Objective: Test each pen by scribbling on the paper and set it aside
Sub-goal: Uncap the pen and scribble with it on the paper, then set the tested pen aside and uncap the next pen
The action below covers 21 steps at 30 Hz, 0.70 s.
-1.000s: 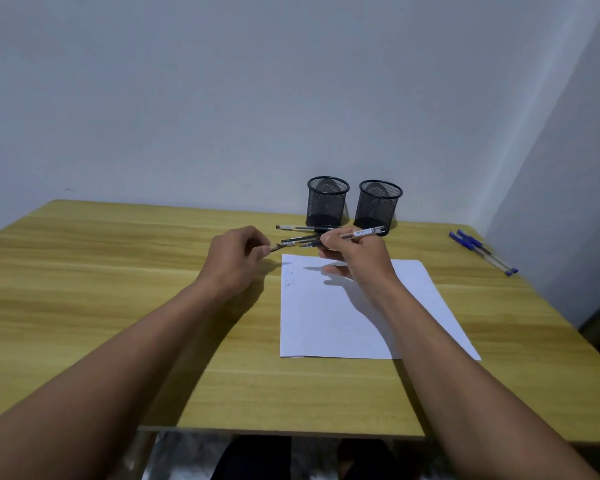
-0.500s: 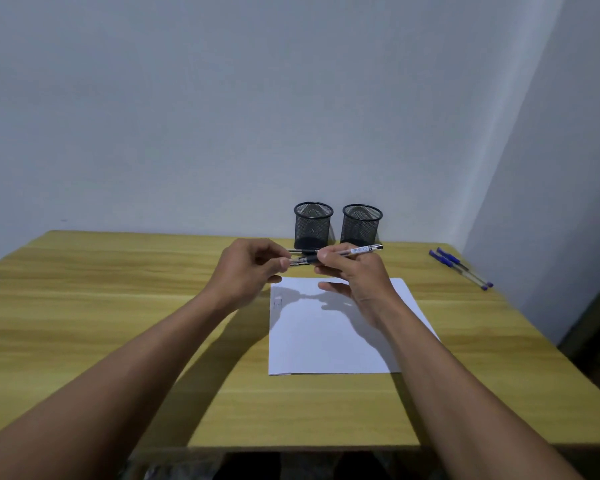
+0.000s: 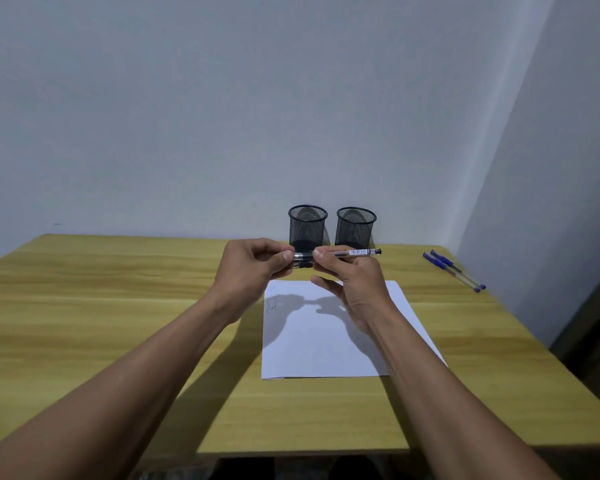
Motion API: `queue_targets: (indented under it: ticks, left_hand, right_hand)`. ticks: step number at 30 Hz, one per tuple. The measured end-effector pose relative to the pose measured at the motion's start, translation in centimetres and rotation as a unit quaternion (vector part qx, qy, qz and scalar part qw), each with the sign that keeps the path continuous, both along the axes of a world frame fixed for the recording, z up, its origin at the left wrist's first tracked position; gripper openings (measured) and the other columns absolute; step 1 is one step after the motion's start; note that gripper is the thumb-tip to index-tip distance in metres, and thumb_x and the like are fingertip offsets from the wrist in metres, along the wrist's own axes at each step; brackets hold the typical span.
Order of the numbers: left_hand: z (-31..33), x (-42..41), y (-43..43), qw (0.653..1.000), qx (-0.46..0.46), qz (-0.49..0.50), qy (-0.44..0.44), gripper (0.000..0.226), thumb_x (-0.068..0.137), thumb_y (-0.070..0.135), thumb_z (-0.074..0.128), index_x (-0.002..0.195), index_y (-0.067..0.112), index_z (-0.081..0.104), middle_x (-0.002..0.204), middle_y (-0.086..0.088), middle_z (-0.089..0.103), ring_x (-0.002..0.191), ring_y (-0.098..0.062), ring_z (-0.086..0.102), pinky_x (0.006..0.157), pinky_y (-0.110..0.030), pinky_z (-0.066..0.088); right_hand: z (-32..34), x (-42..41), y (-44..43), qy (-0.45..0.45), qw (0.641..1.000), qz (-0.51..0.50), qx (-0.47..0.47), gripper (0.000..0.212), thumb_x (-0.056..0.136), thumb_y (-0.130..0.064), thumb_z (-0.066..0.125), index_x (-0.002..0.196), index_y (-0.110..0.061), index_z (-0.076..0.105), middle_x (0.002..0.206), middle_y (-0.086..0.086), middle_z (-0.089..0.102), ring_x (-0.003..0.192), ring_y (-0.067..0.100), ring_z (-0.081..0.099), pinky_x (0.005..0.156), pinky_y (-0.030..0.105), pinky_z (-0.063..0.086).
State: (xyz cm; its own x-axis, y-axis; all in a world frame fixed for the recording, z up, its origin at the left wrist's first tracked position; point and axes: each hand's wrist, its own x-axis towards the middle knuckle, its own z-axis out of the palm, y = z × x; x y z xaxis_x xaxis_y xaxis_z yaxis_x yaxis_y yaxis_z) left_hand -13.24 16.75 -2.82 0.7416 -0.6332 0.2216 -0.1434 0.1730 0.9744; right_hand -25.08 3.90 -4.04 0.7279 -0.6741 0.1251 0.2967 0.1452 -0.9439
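Note:
I hold a clear pen (image 3: 352, 252) level in the air above the far edge of the white paper (image 3: 326, 344). My right hand (image 3: 350, 282) pinches its barrel between thumb and forefinger. My left hand (image 3: 253, 268) pinches the pen's left end, where its cap or tip sits; I cannot tell which. A small scribble (image 3: 272, 307) marks the paper's upper left corner. Two blue-capped pens (image 3: 452, 270) lie side by side at the table's far right.
Two black mesh pen cups (image 3: 307, 225) (image 3: 355, 227) stand against the wall behind my hands. The wooden table (image 3: 101, 306) fills the corner, with a wall close along its right edge.
Both hands have risen from the table with the pen and drawn together, the left now gripping the pen's left end. The view has tilted upward.

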Motion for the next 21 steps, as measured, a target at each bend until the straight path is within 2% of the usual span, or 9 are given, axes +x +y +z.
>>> queue_targets:
  ticks: [8, 12, 15, 18, 21]
  left_hand:
    - [-0.1, -1.4, -0.6, 0.999, -0.015, 0.002, 0.028, 0.007, 0.087, -0.002, 0.070, 0.092, -0.005, 0.072, 0.080, -0.017, 0.071, 0.070, -0.019, 0.067, 0.072, -0.020, 0.058]
    - [0.4, -0.9, -0.8, 1.000, 0.009, -0.001, -0.013, 0.003, 0.087, 0.003, 0.072, 0.089, 0.003, 0.074, 0.078, -0.012, 0.073, 0.070, -0.015, 0.069, 0.072, -0.021, 0.058]
    - [0.5, -0.2, -1.0, 1.000, 0.017, -0.004, -0.011, 0.004, 0.089, 0.004, 0.070, 0.089, 0.003, 0.073, 0.076, -0.008, 0.072, 0.071, -0.014, 0.069, 0.075, -0.022, 0.059]
    - [0.3, -0.1, -1.2, 1.000, 0.012, -0.003, -0.011, 0.005, 0.090, 0.004, 0.068, 0.089, 0.001, 0.073, 0.075, -0.008, 0.071, 0.071, -0.014, 0.067, 0.077, -0.022, 0.059]
    - [0.2, -0.4, -2.0, 0.999, 0.019, -0.009, -0.038, 0.006, 0.091, 0.005, 0.068, 0.090, 0.002, 0.073, 0.079, -0.011, 0.071, 0.071, -0.013, 0.067, 0.077, -0.024, 0.059]
  right_hand:
    - [-0.1, -0.8, -0.2, 0.008, 1.000, -0.017, -0.024, 0.003, 0.087, -0.010, 0.077, 0.084, -0.010, 0.077, 0.075, -0.002, 0.073, 0.079, 0.010, 0.069, 0.071, 0.030, 0.060]
    - [0.4, -1.4, -0.7, 0.030, 0.999, 0.001, -0.034, 0.001, 0.087, -0.013, 0.078, 0.087, -0.014, 0.078, 0.081, 0.000, 0.075, 0.083, 0.009, 0.072, 0.070, 0.031, 0.060]
    - [1.2, -2.1, -1.5, 0.043, 0.999, 0.013, -0.029, 0.004, 0.088, -0.014, 0.077, 0.091, -0.014, 0.079, 0.083, 0.002, 0.076, 0.080, 0.009, 0.071, 0.068, 0.031, 0.059]
    - [2.0, -3.1, -2.9, 0.074, 0.991, -0.022, -0.106, 0.009, 0.085, -0.009, 0.078, 0.094, -0.012, 0.080, 0.077, -0.001, 0.074, 0.075, 0.007, 0.067, 0.067, 0.031, 0.058]
    - [3.1, -4.1, -4.1, 0.107, 0.973, -0.055, -0.198, 0.009, 0.081, -0.010, 0.083, 0.086, -0.017, 0.081, 0.074, -0.002, 0.073, 0.071, 0.007, 0.064, 0.064, 0.027, 0.053]
